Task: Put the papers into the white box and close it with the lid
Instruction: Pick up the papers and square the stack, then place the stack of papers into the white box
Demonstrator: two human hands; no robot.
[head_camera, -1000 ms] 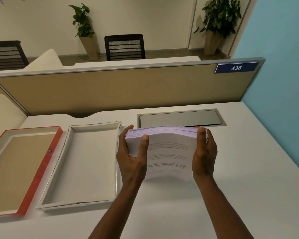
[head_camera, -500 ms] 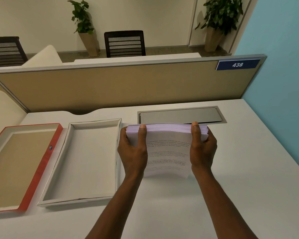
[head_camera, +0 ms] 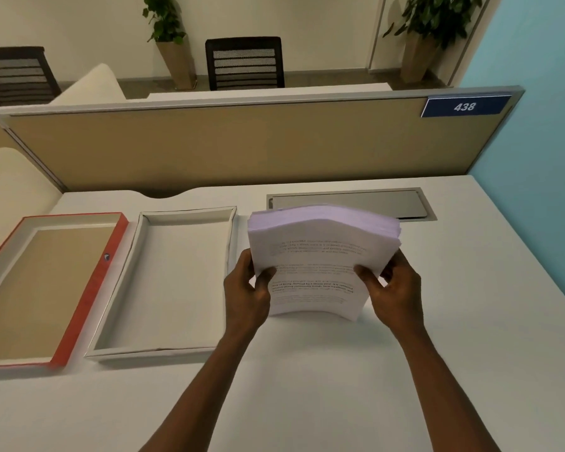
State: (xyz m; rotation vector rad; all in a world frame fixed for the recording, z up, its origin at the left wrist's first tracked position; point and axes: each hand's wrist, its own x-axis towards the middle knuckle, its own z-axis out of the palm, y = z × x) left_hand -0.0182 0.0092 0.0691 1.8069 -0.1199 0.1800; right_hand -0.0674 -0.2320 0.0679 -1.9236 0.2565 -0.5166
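Note:
I hold a thick stack of printed papers [head_camera: 320, 252] upright on its lower edge on the white desk, its top bowed. My left hand [head_camera: 247, 293] grips the stack's lower left side, thumb across the front page. My right hand [head_camera: 393, 288] grips the lower right side the same way. The open white box [head_camera: 121, 321] lies empty just left of the stack. Its red-edged lid [head_camera: 88, 288] lies upside down further left, showing a brown inside.
A grey cable hatch [head_camera: 349, 203] is set into the desk behind the papers. A tan partition [head_camera: 242, 148] with a blue 438 sign runs along the desk's back edge. A light blue wall borders the right.
Both hands slid from the top of the stack down to its lower sides. The stack now stands taller and bows more at the top.

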